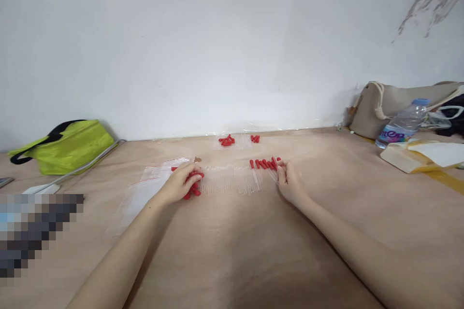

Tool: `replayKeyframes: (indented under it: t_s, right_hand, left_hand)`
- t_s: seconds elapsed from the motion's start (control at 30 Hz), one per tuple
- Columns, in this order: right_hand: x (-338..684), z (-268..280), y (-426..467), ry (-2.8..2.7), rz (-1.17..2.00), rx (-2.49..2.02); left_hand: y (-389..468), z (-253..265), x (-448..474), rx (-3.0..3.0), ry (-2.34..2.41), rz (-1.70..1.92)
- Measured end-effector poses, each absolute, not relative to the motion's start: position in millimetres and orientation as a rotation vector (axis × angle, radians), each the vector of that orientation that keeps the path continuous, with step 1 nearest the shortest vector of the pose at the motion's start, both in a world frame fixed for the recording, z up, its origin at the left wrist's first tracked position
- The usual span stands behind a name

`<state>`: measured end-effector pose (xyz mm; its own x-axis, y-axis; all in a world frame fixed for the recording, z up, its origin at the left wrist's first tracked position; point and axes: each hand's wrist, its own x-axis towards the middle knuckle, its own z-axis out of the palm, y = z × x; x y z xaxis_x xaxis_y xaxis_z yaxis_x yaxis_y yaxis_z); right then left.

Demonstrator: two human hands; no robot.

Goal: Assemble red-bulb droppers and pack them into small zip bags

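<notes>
My left hand [183,181] is closed at a small heap of red rubber bulbs [192,195], with a red bulb at its fingertips. To its right, thin clear tubes [221,179] lie side by side in a long row. At the right end of the row, my right hand [289,181] pinches a dropper, a clear tube with a red bulb on top. Several finished droppers [266,163], their red ends pointing away from me, lie just left of those fingers. The fingertips partly hide what each hand grips.
Clear zip bags [143,193] lie under and beside my left forearm. Further back are more red-topped pieces [227,140] on clear plastic near the wall. A lime pouch [78,147] stands left; a water bottle [400,123], a beige bag [366,111] and a carton [406,157] are right.
</notes>
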<state>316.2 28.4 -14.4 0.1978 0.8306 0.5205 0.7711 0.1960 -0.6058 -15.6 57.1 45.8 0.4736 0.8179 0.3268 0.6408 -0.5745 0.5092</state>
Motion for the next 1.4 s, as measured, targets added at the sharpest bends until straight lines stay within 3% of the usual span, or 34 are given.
replayKeyframes:
  t_s: [0.2, 0.37, 1.13, 1.4]
  right_hand:
    - [313, -22, 29, -1.722, 0.072, -1.232]
    - [297, -19, 15, -1.91, 0.113, -1.147]
    - [272, -19, -1, -2.17, 0.111, -1.022]
    - [274, -23, 1, -2.154, 0.058, -1.016]
  left_hand:
    - [43, 11, 33, 1.713, 0.982, 1.333]
    - [29, -12, 62, 1.366, 0.852, 1.269]
    - [23, -15, 61, 1.852, 1.007, 1.021]
    - [21, -13, 63, 2.042, 1.008, 1.136]
